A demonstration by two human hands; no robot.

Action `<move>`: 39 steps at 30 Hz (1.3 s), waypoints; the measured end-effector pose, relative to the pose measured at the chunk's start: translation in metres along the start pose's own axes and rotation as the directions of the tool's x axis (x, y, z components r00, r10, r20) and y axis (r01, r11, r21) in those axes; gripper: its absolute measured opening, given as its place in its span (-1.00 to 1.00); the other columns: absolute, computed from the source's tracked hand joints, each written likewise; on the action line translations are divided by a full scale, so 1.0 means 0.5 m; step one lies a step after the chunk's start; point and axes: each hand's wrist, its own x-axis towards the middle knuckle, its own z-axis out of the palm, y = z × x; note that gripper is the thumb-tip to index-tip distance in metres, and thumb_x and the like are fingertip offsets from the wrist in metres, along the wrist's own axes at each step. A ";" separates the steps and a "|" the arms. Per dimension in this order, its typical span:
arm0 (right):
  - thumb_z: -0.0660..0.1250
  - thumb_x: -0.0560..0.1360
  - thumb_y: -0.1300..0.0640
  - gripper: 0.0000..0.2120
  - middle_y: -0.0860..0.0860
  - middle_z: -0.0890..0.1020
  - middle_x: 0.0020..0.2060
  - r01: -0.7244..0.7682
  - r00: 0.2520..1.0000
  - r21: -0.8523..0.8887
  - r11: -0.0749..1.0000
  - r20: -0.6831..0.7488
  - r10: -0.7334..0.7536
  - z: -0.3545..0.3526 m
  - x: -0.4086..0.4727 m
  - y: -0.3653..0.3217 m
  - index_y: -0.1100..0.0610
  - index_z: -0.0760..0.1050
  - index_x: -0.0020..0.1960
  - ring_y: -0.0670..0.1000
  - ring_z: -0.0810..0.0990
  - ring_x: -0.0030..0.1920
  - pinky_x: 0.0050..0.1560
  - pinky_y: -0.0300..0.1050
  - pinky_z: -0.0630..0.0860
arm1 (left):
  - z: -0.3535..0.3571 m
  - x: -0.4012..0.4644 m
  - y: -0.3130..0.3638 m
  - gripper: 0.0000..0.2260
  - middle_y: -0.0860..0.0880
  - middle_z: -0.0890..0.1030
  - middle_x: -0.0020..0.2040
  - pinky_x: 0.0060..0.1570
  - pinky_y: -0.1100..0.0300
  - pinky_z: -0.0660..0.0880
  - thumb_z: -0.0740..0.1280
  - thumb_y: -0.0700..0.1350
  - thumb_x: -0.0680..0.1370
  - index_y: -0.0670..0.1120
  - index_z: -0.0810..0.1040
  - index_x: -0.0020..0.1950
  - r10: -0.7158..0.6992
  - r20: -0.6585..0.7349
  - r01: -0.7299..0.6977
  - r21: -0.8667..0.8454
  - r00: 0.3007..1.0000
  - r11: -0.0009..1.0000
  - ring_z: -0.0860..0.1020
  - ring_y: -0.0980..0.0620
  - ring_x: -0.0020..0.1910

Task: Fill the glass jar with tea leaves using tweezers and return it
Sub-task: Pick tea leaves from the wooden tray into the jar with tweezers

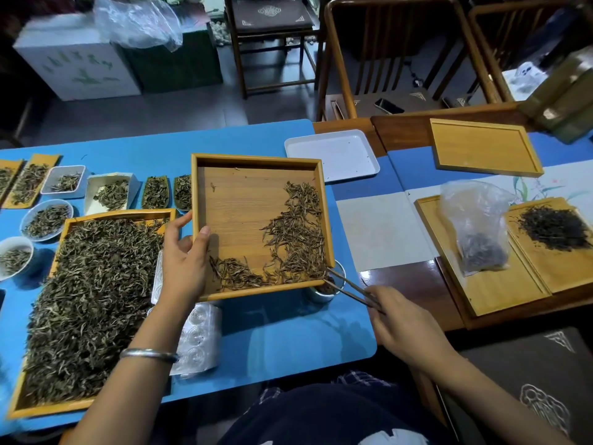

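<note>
Blue table (272, 146), head view. Left hand (183, 255) grips tilted wooden tray (256, 160) by its left edge. Tea leaves (295, 232) piled at low right corner, directly over glass jar (333, 292). Right hand (404, 322) pinches tweezers (349, 289); long axis runs up-left, tips at jar mouth. No readable writing.

1. The left hand (184, 255) is holding the square wooden tray (256, 162) by its left edge.
2. The tray is tipping down toward the glass jar (327, 289) under its near right corner.
3. The right hand (406, 326) is pinching the tweezers (349, 289), whose tips are touching the tea leaves (298, 232) at that corner.
</note>
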 end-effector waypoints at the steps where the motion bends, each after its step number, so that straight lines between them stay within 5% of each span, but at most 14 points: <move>1: 0.20 0.55 0.05 -0.71 -0.08 0.54 0.08 -0.007 1.000 0.004 1.000 -0.010 0.007 -0.004 -0.002 -0.001 -0.04 0.35 0.26 0.02 0.59 -0.03 -0.17 0.01 0.55 | 0.000 0.001 0.000 -0.74 0.01 0.65 -0.15 0.02 -0.21 0.54 0.28 -0.10 0.62 0.09 0.35 0.27 0.003 -0.003 -0.003 -0.001 1.000 1.000 0.63 0.00 -0.17; 7: 0.30 0.48 0.12 -0.71 -0.08 0.60 0.00 0.083 0.988 0.035 0.996 -0.132 -0.078 -0.030 0.018 -0.060 0.02 0.46 0.20 0.00 0.62 -0.08 -0.32 -0.04 0.55 | 0.001 -0.002 0.003 -0.70 0.04 0.64 -0.15 0.02 -0.22 0.57 0.27 -0.11 0.62 0.00 0.34 0.34 0.004 -0.004 -0.004 0.012 1.000 1.000 0.64 -0.01 -0.18; 12: 0.20 0.56 0.05 -0.70 -0.02 0.54 0.05 0.287 0.954 0.053 0.956 -0.100 -0.281 -0.019 0.084 -0.158 0.04 0.42 0.27 0.07 0.57 0.00 -0.22 0.05 0.55 | 0.002 -0.003 0.009 -0.75 -0.04 0.61 -0.14 0.03 -0.35 0.49 0.25 -0.11 0.63 0.02 0.34 0.29 -0.001 0.004 0.001 -0.016 1.000 1.000 0.57 -0.15 -0.12; 20: 0.13 0.60 0.08 -0.72 0.07 0.50 -0.03 0.513 0.858 -0.016 0.858 -0.026 -0.513 0.019 0.129 -0.237 0.12 0.40 0.28 0.11 0.55 -0.08 -0.34 0.00 0.54 | 0.006 -0.003 0.008 -0.77 -0.07 0.62 -0.18 -0.02 -0.17 0.52 0.23 -0.13 0.64 0.02 0.34 0.28 0.032 0.004 -0.032 -0.028 0.999 0.999 0.59 -0.08 -0.19; 26: 0.13 0.61 0.07 -0.66 0.05 0.50 -0.02 0.452 0.892 0.006 0.892 0.001 -0.452 0.023 0.120 -0.191 0.03 0.34 0.37 0.09 0.54 -0.05 -0.31 0.03 0.55 | 0.002 0.001 0.000 -0.76 -0.07 0.65 -0.13 -0.04 -0.05 0.58 0.24 -0.13 0.64 0.02 0.33 0.29 0.026 0.019 -0.025 -0.038 0.999 0.999 0.64 0.01 -0.17; 32: 0.09 0.63 0.01 -0.64 0.01 0.48 0.06 0.349 0.937 -0.019 0.937 0.037 -0.348 0.013 0.108 -0.131 -0.02 0.30 0.41 0.07 0.51 0.05 -0.18 0.05 0.55 | 0.000 0.013 -0.021 -0.80 0.26 0.66 -0.30 -0.30 0.37 0.53 0.23 -0.14 0.64 0.03 0.33 0.25 0.063 0.012 -0.063 0.003 0.998 0.998 0.61 0.33 -0.28; 39: 0.12 0.61 0.02 -0.65 0.01 0.51 0.09 0.290 0.957 -0.046 0.956 0.037 -0.288 0.001 0.098 -0.088 -0.04 0.32 0.39 0.07 0.55 0.05 -0.23 0.04 0.56 | 0.000 0.012 -0.015 -0.78 0.22 0.69 -0.26 -0.33 0.40 0.53 0.22 -0.15 0.64 -0.01 0.32 0.26 0.059 0.029 -0.058 -0.029 0.998 0.998 0.64 0.30 -0.24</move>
